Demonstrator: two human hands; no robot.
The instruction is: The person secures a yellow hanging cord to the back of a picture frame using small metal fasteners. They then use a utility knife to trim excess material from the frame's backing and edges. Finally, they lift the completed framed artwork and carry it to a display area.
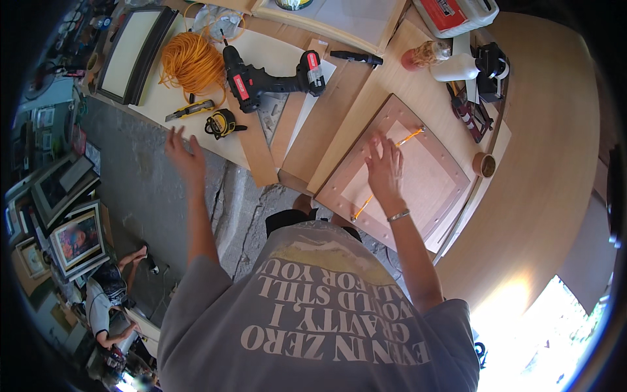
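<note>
A picture frame (423,219) lies back side up on the table, its wooden backing edged with small round marks. An orange-yellow cord (363,206) runs across it between two fixings near opposite edges. My right hand (385,171) is over the middle of the cord, fingers stretched out and apart; whether it touches the cord cannot be told. My left hand (187,159) hangs open and empty by the table's near edge. Nearest to it are a yellow utility knife (190,110) and a yellow-black tape measure (223,123). A black and red cordless drill (264,81) lies on its side beyond them.
A coil of orange cord (191,63) sits beside a dark frame (134,55). A black marker-like tool (356,58), a white spray bottle (455,67), a jerrycan (456,14) and a small round container (484,164) surround the work. A seated person (108,304) is at lower left.
</note>
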